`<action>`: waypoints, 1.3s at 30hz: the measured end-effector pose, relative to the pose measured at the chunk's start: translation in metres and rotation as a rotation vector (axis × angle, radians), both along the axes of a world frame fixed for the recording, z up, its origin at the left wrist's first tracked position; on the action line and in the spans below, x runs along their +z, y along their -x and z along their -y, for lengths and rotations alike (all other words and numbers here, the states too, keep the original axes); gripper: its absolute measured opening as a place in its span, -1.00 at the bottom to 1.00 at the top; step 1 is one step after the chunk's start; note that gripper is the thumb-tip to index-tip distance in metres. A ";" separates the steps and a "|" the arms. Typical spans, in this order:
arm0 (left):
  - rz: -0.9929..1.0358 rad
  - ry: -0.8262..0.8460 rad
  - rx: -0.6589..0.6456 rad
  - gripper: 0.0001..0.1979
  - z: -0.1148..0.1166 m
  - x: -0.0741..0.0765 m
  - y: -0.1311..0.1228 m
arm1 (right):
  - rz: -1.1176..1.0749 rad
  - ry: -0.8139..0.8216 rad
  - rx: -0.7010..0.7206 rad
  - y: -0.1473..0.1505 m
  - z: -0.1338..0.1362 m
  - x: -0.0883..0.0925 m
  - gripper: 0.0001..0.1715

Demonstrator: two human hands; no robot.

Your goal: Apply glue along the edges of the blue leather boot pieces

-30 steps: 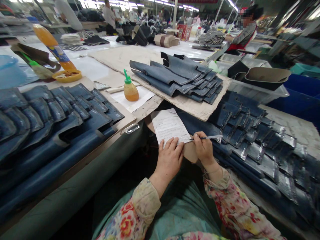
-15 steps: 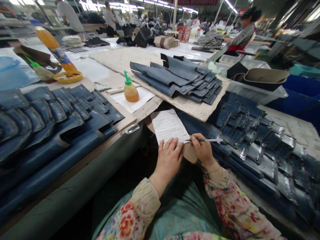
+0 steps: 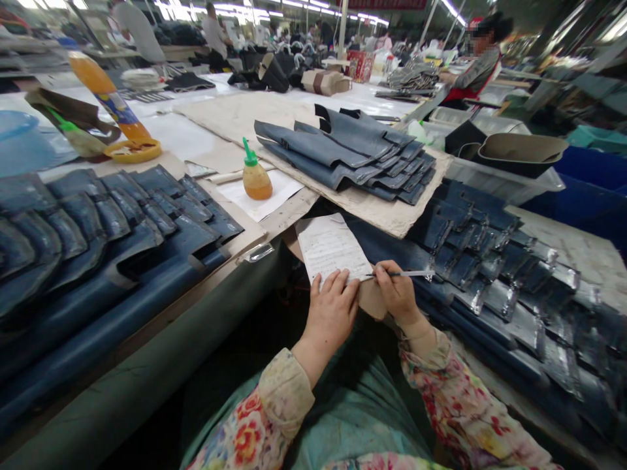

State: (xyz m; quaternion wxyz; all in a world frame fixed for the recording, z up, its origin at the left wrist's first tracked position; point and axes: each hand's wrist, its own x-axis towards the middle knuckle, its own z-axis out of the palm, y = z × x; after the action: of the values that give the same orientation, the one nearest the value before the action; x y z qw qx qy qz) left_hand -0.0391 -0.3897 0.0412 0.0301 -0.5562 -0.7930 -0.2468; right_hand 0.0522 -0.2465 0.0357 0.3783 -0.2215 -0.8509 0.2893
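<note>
My left hand (image 3: 332,312) lies with its fingers stretched flat on the lower edge of a white handwritten paper sheet (image 3: 330,248), pinning it to a brown card underneath. My right hand (image 3: 399,292) is closed round a thin pen (image 3: 402,273), with the tip touching the sheet's lower right corner. Both sleeves are floral. Dark blue leather pieces (image 3: 494,261) lie in overlapping rows just right of the pen hand.
A small glue bottle (image 3: 255,174) with a green nozzle stands beyond the sheet. More blue leather pieces fill the left table (image 3: 98,222) and a stack (image 3: 353,153) behind. An orange bottle (image 3: 110,101) leans at the far left. A person (image 3: 477,59) works at the back right.
The pen hand has shifted slightly left along the sheet's lower edge since a second ago. The left hand has stayed in place.
</note>
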 end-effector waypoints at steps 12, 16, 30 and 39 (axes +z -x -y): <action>0.001 -0.012 -0.001 -0.70 0.001 -0.001 0.000 | 0.010 -0.016 0.019 0.001 0.000 0.002 -0.73; 0.001 -0.011 -0.001 -0.70 0.001 -0.001 0.000 | 0.025 -0.005 0.021 0.000 0.000 0.001 -0.72; 0.003 -0.012 0.000 -0.70 0.001 -0.001 0.000 | 0.012 -0.002 -0.011 0.001 0.001 0.001 -0.72; 0.017 -0.008 0.002 -0.70 0.001 -0.001 0.000 | 0.009 -0.013 0.006 0.000 0.000 0.000 -0.73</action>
State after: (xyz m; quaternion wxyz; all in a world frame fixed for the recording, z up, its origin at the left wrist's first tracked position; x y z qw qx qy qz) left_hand -0.0388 -0.3903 0.0399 0.0257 -0.5530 -0.7929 -0.2547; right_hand 0.0519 -0.2467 0.0355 0.3750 -0.2179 -0.8552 0.2836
